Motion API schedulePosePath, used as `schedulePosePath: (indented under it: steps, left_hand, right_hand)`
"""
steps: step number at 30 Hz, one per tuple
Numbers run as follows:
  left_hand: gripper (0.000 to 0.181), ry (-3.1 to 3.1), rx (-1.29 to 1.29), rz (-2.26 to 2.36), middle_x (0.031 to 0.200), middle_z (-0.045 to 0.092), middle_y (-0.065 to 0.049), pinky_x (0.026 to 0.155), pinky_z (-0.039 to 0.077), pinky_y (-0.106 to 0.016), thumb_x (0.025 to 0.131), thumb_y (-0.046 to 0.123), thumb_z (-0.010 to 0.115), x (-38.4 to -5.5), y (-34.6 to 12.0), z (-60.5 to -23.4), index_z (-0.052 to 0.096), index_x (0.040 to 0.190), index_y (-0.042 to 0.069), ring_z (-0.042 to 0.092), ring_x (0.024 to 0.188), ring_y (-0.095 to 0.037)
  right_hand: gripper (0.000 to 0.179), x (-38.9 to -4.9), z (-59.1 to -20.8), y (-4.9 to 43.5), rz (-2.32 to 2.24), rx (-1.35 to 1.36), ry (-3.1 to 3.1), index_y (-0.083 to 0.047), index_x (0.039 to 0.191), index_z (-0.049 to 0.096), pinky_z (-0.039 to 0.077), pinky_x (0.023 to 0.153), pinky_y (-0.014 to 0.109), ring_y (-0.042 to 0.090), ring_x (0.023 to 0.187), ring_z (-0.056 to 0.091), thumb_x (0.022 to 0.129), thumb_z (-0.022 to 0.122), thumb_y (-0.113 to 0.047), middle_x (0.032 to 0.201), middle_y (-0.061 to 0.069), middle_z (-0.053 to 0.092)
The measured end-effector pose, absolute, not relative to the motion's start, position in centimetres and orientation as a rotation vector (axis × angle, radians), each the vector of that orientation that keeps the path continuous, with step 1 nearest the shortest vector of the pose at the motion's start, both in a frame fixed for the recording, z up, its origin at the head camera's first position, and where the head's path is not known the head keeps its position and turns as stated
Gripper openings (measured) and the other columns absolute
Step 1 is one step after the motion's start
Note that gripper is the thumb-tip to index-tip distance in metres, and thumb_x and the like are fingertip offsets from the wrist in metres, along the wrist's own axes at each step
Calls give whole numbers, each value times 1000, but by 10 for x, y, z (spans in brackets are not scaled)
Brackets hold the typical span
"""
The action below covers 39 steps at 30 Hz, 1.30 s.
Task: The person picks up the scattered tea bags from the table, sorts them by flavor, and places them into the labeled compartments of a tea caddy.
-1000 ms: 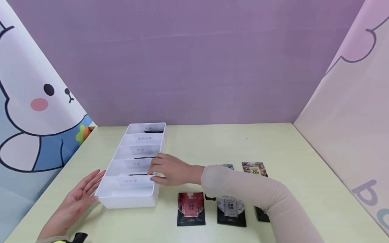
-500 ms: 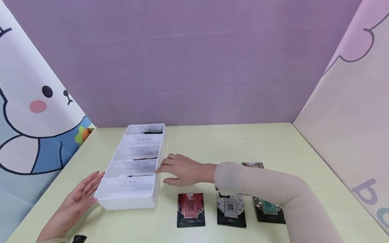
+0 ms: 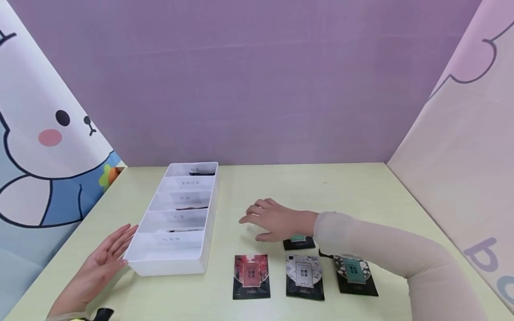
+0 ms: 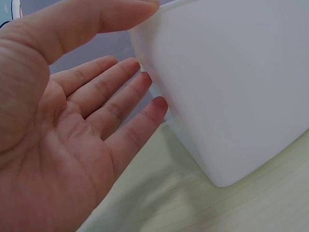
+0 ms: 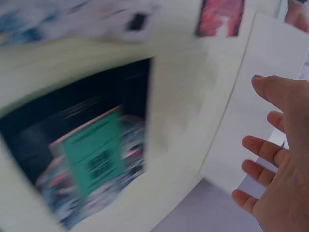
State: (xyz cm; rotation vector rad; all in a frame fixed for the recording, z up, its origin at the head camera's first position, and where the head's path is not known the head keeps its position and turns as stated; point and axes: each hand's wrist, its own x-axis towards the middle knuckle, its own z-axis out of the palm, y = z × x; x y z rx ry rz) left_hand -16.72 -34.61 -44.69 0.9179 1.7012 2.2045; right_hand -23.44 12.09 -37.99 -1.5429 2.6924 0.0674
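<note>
My left hand (image 3: 102, 263) is beside the near left corner of a white divided box (image 3: 168, 268). In the left wrist view its fingers (image 4: 130, 135) are spread and straight, with the thumb tip at the box rim. My right hand (image 3: 277, 221) holds nothing and is over the table between the box and the tea sachets, fingers relaxed. Near its wrist lies a sachet with a green label (image 3: 299, 244), partly covered by the arm. In front lie a red sachet (image 3: 251, 277), a grey-white sachet (image 3: 305, 277) and another green-labelled sachet (image 3: 355, 276).
Handwritten labels mark the box's compartments. Thin dark sachet edges (image 3: 202, 174) show in some of them. My right sleeve (image 3: 373, 236) hides part of the table and most of another sachet. A purple backdrop (image 3: 257, 89) stands behind the table, with patterned panels at both sides.
My right hand has drawn away from the box's right side and moved right, toward the sachets. The left hand has stayed at the box, which has not moved.
</note>
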Motion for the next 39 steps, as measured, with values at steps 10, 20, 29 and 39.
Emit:
schedulePosePath:
  steps: [10, 20, 29, 39]
  left_hand:
    - [78, 1754, 876, 2192, 158, 36, 9, 106, 37, -16, 93, -26, 29, -166, -346, -447, 15, 160, 11, 37, 139, -1]
    - [78, 1731, 906, 2192, 159, 34, 8, 106, 36, -16, 93, -27, 28, -166, -346, -447, 16, 160, 12, 36, 140, -1]
    - [78, 1728, 862, 2202, 157, 37, 11, 105, 37, -16, 93, -27, 28, -165, -346, -446, 16, 160, 12, 37, 139, 0]
    - [77, 1756, 845, 2199, 156, 38, 12, 104, 38, -16, 94, -25, 30, -165, -345, -447, 17, 160, 13, 38, 138, 1]
  right_hand:
    - [60, -242, -393, 177, 56, -1327, 2665, -17, 148, 43, 32, 110, 52, 27, 133, 40, 98, 62, -42, 145, 7, 45]
    - [88, -239, -396, 214, 27, -1122, 2678, -10, 151, 40, 27, 110, 58, 33, 133, 37, 85, 69, -61, 145, 13, 44]
    - [78, -243, -407, 224, -70, -1052, 2714, -9, 132, 53, 38, 93, 52, 27, 112, 43, 78, 77, -60, 131, 10, 50]
    - [56, -253, -415, 221, -628, -912, 2670, -5, 130, 57, 46, 98, 48, 28, 116, 54, 84, 82, -25, 126, 8, 59]
